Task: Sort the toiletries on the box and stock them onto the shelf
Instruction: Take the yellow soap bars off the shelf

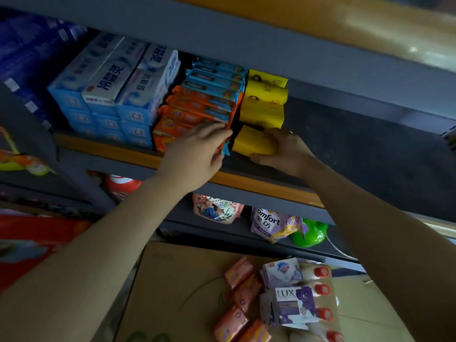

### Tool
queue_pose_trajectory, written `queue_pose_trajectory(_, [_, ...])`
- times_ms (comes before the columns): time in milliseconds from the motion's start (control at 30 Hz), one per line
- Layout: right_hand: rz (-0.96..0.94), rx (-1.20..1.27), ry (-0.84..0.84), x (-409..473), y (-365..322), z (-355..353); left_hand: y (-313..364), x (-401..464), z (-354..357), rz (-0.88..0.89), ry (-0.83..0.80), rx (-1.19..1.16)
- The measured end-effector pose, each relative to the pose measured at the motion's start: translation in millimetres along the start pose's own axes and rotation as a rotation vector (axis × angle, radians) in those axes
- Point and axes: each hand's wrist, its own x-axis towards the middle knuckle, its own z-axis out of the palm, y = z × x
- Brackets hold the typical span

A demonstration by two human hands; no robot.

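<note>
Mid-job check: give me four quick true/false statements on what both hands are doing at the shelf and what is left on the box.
1. The right hand holds a yellow pack at the shelf. True.
2. The left hand hangs idle by the box. False: it touches the orange packs on the shelf.
3. The cardboard box is already cleared. False: pink packs and a LUX box lie there.
4. Blue toothpaste boxes sit left of the orange packs. True.

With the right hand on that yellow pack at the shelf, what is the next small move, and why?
Probably push the yellow pack inward under the yellow stack: the right hand grips it at the shelf front edge, tilted, while the left hand steadies the orange packs.
</note>
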Motion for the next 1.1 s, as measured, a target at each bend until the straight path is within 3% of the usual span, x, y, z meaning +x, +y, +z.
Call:
queue_pose_trajectory(100, [0.026,0.422,0.027,-17.0,2.0,-9.4,9.8,0.1,-2.5,-0.031,-0.018,-0.058])
queue_pose_trajectory(200, [-0.063,0.852,-0.129,-31.0,-5.2,-22.4,23.6,2.1,-6.6,-0.015,-0.003,-0.201])
queue_pose_trajectory(333, [-0.115,0.983,-0.420,-40.1,-18.8,-29.3,34.0,4.3,-9.6,-0.103,0.060,-0.538])
queue_pose_trajectory(400, [-0.059,0.928,-0.378,-37.3,-25.1,-28.3,33.4,1.5,-11.8,-0.179,0.070,-0.689])
queue_pose_trajectory(467, [0.044,0.788,-0.087,-21.1,-23.5,-25.8,29.4,-1.2,-11.3,-0.262,0.127,-0.761])
queue_pose_trajectory(533, [0.031,0.536,0.261,7.0,-8.0,-21.5,25.6,-2.4,-10.7,-0.335,0.212,-0.871])
queue_pose_trajectory(567, [0.008,0.374,0.303,21.2,0.0,-19.3,24.8,-2.9,-11.3,-0.366,0.257,-0.930])
queue_pose_trajectory(633, [-0.019,0.111,0.194,45.3,12.7,-12.0,22.1,-2.4,-11.3,-0.419,0.329,-0.970])
queue_pose_trajectory(700, [-0.003,0.015,0.088,56.5,13.5,-5.9,19.5,-3.9,-9.6,-0.476,0.337,-1.010])
queue_pose_trajectory(867, [-0.010,-0.314,0.090,63.2,4.4,-9.7,16.4,-10.9,-3.0,-0.631,0.309,-1.185])
queue_pose_trajectory(1100, [-0.093,-0.527,-0.021,40.8,-10.4,-13.6,25.5,-26.9,-11.7,-0.731,0.245,-1.367])
